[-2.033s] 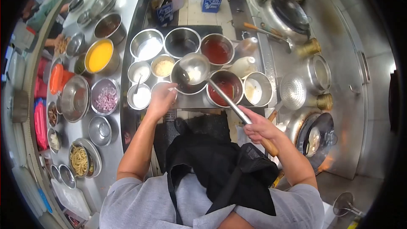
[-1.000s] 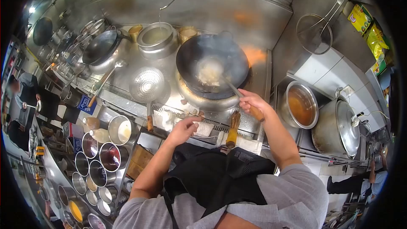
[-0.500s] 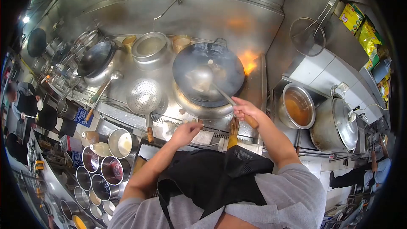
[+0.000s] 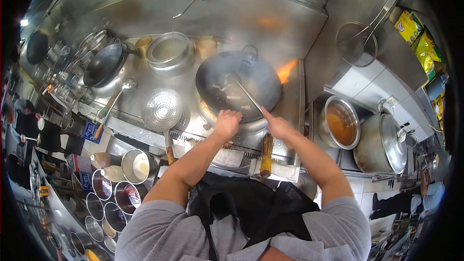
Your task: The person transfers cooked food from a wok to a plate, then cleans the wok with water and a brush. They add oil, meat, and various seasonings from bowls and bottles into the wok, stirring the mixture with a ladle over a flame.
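Observation:
A black wok (image 4: 210,70) sits on the burner with steam rising from it and pale pieces of food (image 4: 235,94) inside. My right hand (image 4: 280,128) is closed around the handle of a ladle (image 4: 250,97), whose bowl is down among the food. At the wok's near rim, my left hand (image 4: 227,124) has its fingers curled over the edge, gripping it; the fingertips are partly hidden. Flame (image 4: 287,71) shows beyond the wok's right side. Below my right hand, a bamboo brush (image 4: 266,157) lies at the stove's front edge.
Left of the wok lies a perforated strainer (image 4: 162,108), with a lidless pot (image 4: 168,50) behind it. A steel bowl of brown liquid (image 4: 342,124) and a large lidded pot (image 4: 386,142) stand at right. Several seasoning containers (image 4: 129,195) stand at lower left. Other people work at both far sides.
My left hand has moved up and right from the stove's front to the wok's near rim and closed on it. The ladle's bowl has gone lower into the wok.

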A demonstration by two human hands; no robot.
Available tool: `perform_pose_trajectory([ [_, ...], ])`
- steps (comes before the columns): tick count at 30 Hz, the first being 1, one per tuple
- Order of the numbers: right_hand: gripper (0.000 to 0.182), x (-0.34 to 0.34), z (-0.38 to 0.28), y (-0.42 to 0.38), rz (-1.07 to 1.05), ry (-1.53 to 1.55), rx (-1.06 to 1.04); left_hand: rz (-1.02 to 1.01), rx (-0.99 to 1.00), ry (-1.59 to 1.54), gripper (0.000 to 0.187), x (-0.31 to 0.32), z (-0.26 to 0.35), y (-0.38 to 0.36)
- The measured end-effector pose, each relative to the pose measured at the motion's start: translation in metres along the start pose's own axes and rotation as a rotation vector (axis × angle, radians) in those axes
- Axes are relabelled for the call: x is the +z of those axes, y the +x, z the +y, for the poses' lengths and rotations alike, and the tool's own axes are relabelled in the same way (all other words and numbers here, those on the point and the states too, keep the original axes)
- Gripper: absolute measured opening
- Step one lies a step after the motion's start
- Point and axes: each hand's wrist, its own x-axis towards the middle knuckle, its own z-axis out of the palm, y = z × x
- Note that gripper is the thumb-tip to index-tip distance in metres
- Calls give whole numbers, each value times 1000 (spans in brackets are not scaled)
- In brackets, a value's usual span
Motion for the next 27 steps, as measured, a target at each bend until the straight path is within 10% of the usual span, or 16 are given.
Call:
perform_pose_trajectory([
  [9,80,-56,62,-49,-95,-268,96,87,13,-70,15,3,2,6],
  [11,83,-37,76,-14,165,113,-4,-121,-190,-75,17,8,-8,28],
  [15,80,9,-11,0,42,491,329,-168,-205,-53,20,25,-9,-2],
  [18,81,9,15,-16,-299,1359,325,340,26,-300,28,-5,18,-22],
  [21,85,-22,13,-37,-299,997,320,-100,96,-839,24,-84,64,-74],
  [22,87,15,46,-33,94,288,-48,-122,279,-913,24,-114,92,-95],
  [27,87,9,44,-92,218,355,-62,-86,613,-1027,27,-179,181,-146],
])
